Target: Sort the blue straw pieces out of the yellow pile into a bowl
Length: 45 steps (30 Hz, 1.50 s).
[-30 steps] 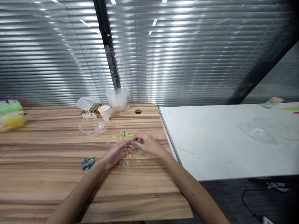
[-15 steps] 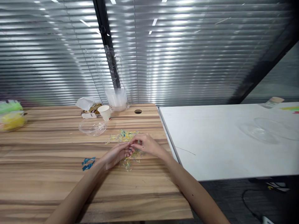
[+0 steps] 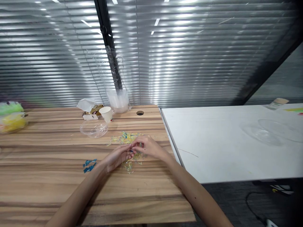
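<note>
My left hand [image 3: 120,156] is palm up with curled fingers, its fingertips meeting those of my right hand [image 3: 145,145]. Both hands are closed in a pinch, and a tiny bluish bit shows between them, too small to name. Under and around the fingers lies a scattered pile of small yellow, blue and clear shreds [image 3: 127,137], with more of them [image 3: 129,165] on the near side. Left of my left hand, two bundles of blue strips [image 3: 89,167] rest on the wooden table [image 3: 47,183].
At the back stand a paper cup [image 3: 106,114], a tissue pack [image 3: 88,107] and bagged plastic tubs [image 3: 118,101]. A clear bowl [image 3: 94,129] sits before them. Green and yellow bags [image 3: 11,118] lie far left. Clear lids [image 3: 265,134] rest on the white table [image 3: 213,142].
</note>
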Motion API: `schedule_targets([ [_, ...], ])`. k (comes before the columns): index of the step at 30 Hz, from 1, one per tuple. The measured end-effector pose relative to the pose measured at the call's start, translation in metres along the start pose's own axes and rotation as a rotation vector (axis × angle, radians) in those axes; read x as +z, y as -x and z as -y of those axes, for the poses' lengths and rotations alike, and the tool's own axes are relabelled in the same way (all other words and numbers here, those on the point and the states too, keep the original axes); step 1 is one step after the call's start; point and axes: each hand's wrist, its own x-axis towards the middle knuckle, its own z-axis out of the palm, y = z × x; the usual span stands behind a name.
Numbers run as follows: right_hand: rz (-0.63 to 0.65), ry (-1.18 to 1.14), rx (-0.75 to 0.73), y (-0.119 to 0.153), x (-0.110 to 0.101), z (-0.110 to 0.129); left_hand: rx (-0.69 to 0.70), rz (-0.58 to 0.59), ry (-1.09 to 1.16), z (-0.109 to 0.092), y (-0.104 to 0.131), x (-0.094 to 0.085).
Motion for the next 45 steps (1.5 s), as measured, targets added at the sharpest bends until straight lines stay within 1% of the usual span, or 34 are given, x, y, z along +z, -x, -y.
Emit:
schedule_targets([
  [8,0.006,-0.01,-0.005,0.0006,0.0011,-0.0024,-0.022,-0.014,0.011,-0.0005,0.0017,0.0013],
  [14,0.009,0.001,-0.006,0.0003,0.0003,-0.0004,-0.028,0.011,0.004,-0.001,0.0015,0.0017],
  [28,0.028,0.002,0.021,0.0011,0.0009,0.0001,0.007,-0.011,-0.028,-0.0003,0.0026,0.0023],
  [36,0.008,0.017,-0.004,0.0007,0.0017,-0.0009,0.005,-0.007,-0.014,0.0005,0.0015,-0.0008],
  [40,-0.006,0.014,0.023,0.0005,0.0003,0.0017,-0.02,-0.027,0.021,-0.0006,0.002,-0.0014],
  [45,-0.021,-0.054,0.064,0.0008,-0.0002,0.005,-0.046,-0.035,0.063,-0.0023,0.002,-0.0024],
])
